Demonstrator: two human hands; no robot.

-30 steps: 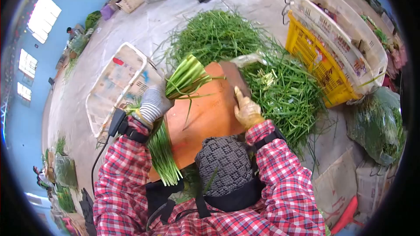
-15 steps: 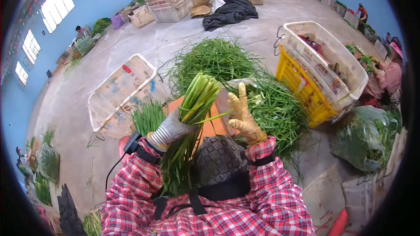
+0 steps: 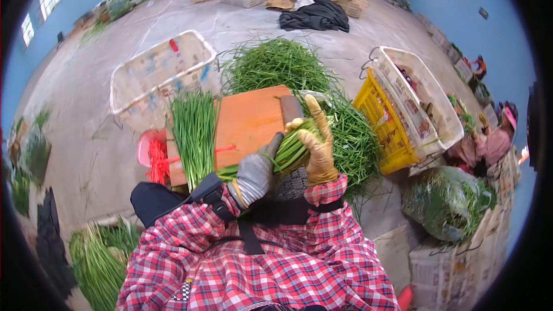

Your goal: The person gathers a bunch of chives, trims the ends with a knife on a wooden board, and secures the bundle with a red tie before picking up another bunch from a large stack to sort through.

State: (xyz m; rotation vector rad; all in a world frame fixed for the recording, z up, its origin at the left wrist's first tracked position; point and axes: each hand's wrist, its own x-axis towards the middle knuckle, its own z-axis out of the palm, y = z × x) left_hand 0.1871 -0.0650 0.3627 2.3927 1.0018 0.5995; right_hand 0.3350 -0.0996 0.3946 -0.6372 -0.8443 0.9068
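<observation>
My left hand [image 3: 254,177], in a grey striped glove, is closed around a bundle of green stalks [image 3: 291,152] held low over my lap. My right hand [image 3: 320,152], in a yellowish glove, is at the cut ends of this bundle, index finger stretched up and the thumb against the stalks. Just beyond lies an orange board [image 3: 250,120] with a dark block [image 3: 290,109] at its right edge. Neatly laid stalks [image 3: 194,132] rest along the board's left side, beside red ties [image 3: 157,158]. Loose green stalks [image 3: 352,138] are heaped to the right.
Another green heap [image 3: 276,66] lies beyond the board. A white crate [image 3: 164,72] stands front left, yellow [image 3: 383,124] and white crates [image 3: 423,89] at the right. A filled plastic bag [image 3: 443,201] sits lower right, near a person in pink [image 3: 487,144]. More stalks [image 3: 98,259] lie lower left.
The bundle has gone from upright to lying low and slanted towards the right. My right hand has come in to touch it. The view has shifted, showing more of the board and the red ties.
</observation>
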